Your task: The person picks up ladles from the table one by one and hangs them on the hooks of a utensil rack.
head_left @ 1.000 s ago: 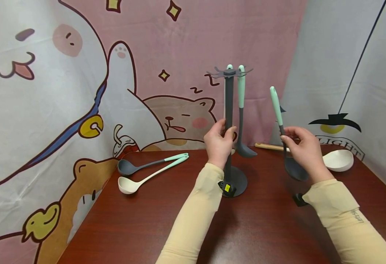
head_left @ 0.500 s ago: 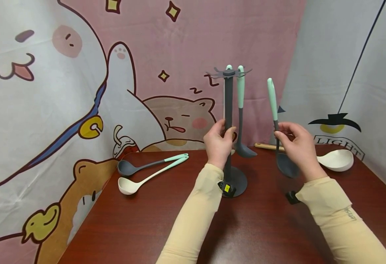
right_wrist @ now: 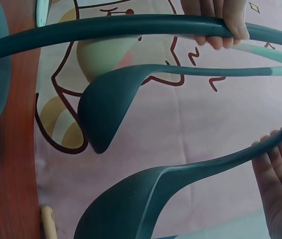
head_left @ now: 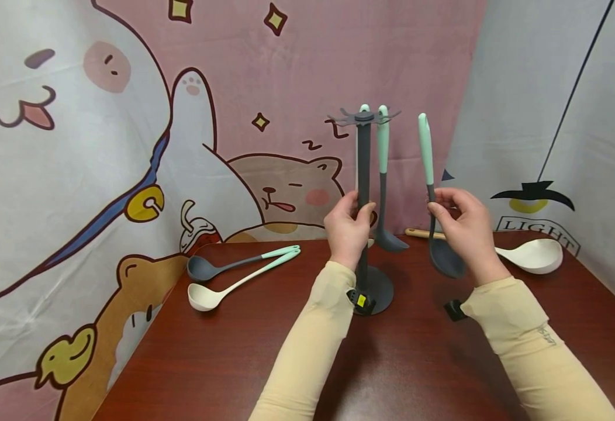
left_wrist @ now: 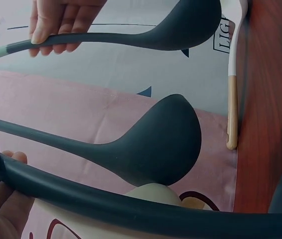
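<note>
My left hand (head_left: 348, 230) grips the dark post of a utensil stand (head_left: 364, 169), whose top carries a ring of hooks. A dark ladle (head_left: 383, 175) with a mint handle hangs from the stand's right side. Behind the post hangs a second mint-handled utensil, mostly hidden; a pale bowl (left_wrist: 153, 193) shows behind the post in the left wrist view. To the right of the stand, my right hand (head_left: 465, 231) pinches another dark ladle (head_left: 446, 257) by its shaft just below the mint handle. That ladle is upright, bowl down, above the table and apart from the stand.
On the table's left lie a dark ladle (head_left: 202, 268) and a white ladle (head_left: 204, 296), their mint handles meeting. A white ladle with a wooden handle (head_left: 539, 256) lies at the back right. A printed cloth (head_left: 286, 70) hangs behind the table.
My right hand has carried its ladle left and slightly up, closer to the stand. The left hand stays on the post, and the stand has not moved.
</note>
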A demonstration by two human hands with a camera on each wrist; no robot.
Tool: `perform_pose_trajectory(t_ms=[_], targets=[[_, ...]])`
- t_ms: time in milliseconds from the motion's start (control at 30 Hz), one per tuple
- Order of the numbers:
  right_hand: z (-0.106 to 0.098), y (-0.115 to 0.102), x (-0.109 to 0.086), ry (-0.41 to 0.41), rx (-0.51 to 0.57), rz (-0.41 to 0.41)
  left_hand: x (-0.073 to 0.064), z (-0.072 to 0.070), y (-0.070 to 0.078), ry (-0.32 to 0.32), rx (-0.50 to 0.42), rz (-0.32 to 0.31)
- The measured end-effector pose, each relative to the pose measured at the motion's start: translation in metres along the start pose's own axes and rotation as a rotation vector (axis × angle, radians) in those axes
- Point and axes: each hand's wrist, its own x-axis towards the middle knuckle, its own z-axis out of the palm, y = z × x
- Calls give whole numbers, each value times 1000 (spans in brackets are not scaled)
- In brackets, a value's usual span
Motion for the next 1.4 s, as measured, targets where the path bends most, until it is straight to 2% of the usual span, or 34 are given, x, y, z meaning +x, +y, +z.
perform_pose_trajectory(t_ms=[467,1400], targets=[[8,-13,8,-1,79,9,0,0,-1,-12,-26,-29],[22,-22,12,-53,87,-23,0,1,-1,-8,-22,-28]])
